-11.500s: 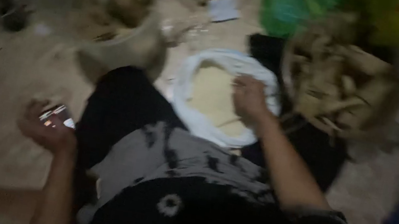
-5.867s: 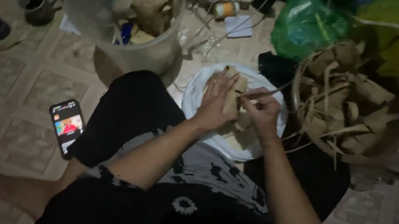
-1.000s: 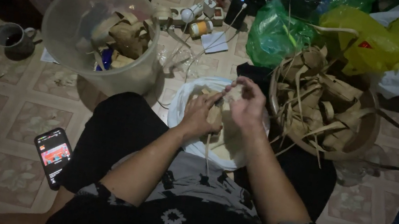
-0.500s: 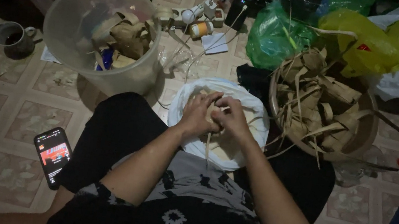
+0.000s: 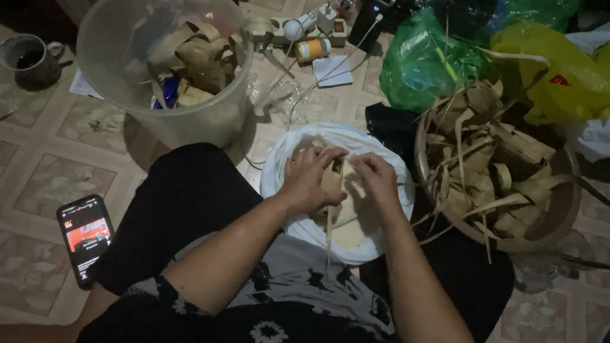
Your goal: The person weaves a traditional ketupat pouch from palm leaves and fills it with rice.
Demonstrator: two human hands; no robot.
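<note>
- Your left hand [image 5: 309, 180] and right hand [image 5: 374, 181] closed together around a leaf-wrapped parcel [image 5: 336, 189] above the white bowl [image 5: 301, 146] on the floor.
- Its strip [image 5: 329, 228] hung lengthwise toward you, both hands equally near.

So from my view I'm in a dark, nearly black top with a pale floral print, little white flower shapes scattered across the chest and around the edges of the short sleeves. Both forearms are bare, no watch or bracelet. My left hand [image 5: 309, 181] and right hand [image 5: 377, 181] have no gloves or rings showing. Black trousers on my legs.
</note>
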